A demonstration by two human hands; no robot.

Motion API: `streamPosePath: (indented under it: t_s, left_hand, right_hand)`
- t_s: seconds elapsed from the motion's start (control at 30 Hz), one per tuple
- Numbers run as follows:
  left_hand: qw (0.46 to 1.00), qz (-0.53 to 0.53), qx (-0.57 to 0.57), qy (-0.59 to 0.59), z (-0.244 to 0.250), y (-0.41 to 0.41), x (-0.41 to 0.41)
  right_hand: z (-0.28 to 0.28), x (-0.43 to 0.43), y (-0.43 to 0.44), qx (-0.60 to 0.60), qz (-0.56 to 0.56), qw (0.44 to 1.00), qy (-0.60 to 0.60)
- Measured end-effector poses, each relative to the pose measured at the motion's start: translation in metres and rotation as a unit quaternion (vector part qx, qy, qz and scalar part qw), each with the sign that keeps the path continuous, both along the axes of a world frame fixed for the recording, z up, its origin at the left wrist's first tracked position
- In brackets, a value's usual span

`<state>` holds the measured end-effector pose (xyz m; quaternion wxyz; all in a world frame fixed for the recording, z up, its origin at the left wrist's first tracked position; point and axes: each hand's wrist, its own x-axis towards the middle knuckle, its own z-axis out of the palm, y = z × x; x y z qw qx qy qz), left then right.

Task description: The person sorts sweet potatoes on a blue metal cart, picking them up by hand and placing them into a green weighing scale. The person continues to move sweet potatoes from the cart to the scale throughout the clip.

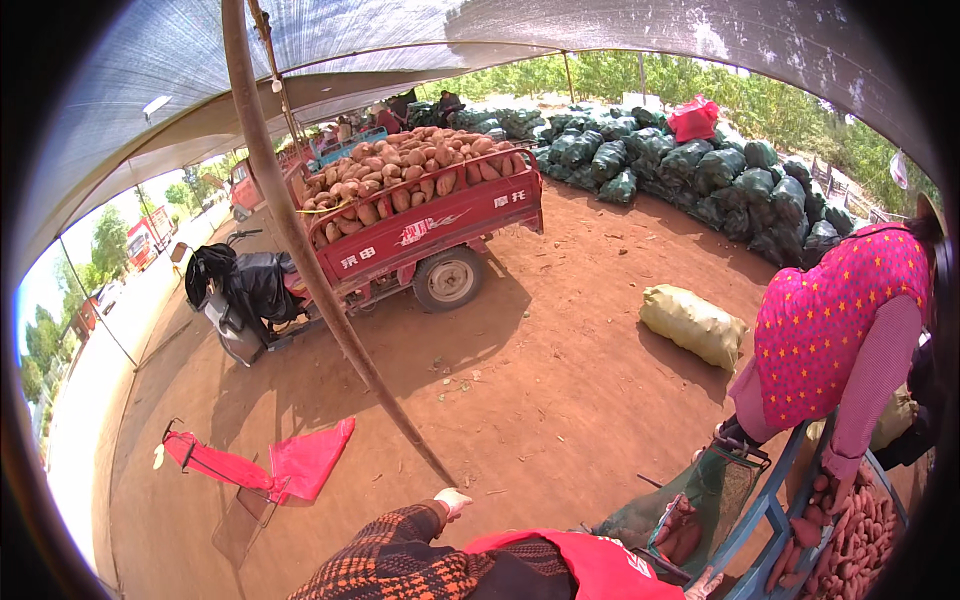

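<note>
My left hand (453, 502), in a pale glove, reaches forward beyond an orange-and-black checked sleeve. It overlaps the foot of a slanting pole (330, 300) in the picture; whether they touch cannot be told. Low at the bottom edge, my right hand (703, 583) is partly cut off. It lies beside the blue metal rail (750, 529) and the lower end of a green mesh bag (637, 514); its grip is unclear. Sweet potatoes (681, 534) lie inside the bag, which hangs from a metal frame. A red apron (555, 551) covers my front.
A person in a pink vest (832, 322) bends over piled sweet potatoes (862, 517). A loaded red cargo tricycle (442, 217) stands ahead. Filled green bags (720, 172) line the back. A yellowish sack (694, 324) and a red mesh bag on a stand (311, 461) are on the ground.
</note>
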<state>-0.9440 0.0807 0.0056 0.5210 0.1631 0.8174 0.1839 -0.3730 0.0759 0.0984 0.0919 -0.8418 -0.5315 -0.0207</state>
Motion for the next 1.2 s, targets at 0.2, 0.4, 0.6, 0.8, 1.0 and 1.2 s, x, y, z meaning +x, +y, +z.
streamPosePath:
  t_s: [0.2, 0.4, 0.6, 0.8, 1.0, 1.2]
  left_hand:
    - [0.995, 0.058, -0.012, -0.077, -0.074, -0.040, -0.107]
    - [0.992, 0.065, 0.070, -0.084, 0.009, 0.010, -0.122]
    - [0.995, -0.051, 0.061, 0.061, 0.000, 0.018, -0.183]
    - [0.999, -0.011, 0.007, 0.047, -0.029, -0.004, -0.228]
    - [0.999, 0.009, -0.028, 0.014, -0.044, -0.023, -0.236]
    - [0.998, -0.053, -0.035, 0.001, -0.048, -0.013, -0.251]
  right_hand:
    - [-0.001, -0.023, -0.001, -0.024, -0.011, 0.999, -0.036]
    - [0.001, -0.028, -0.013, -0.012, -0.028, 0.997, -0.077]
    - [0.019, -0.052, -0.021, -0.117, -0.073, 0.990, -0.020]
    - [-0.002, -0.031, -0.031, -0.077, -0.066, 0.991, -0.084]
    - [-0.020, -0.004, -0.037, -0.089, -0.044, 0.990, -0.096]
    - [-0.081, 0.058, -0.050, -0.118, 0.096, 0.980, -0.124]
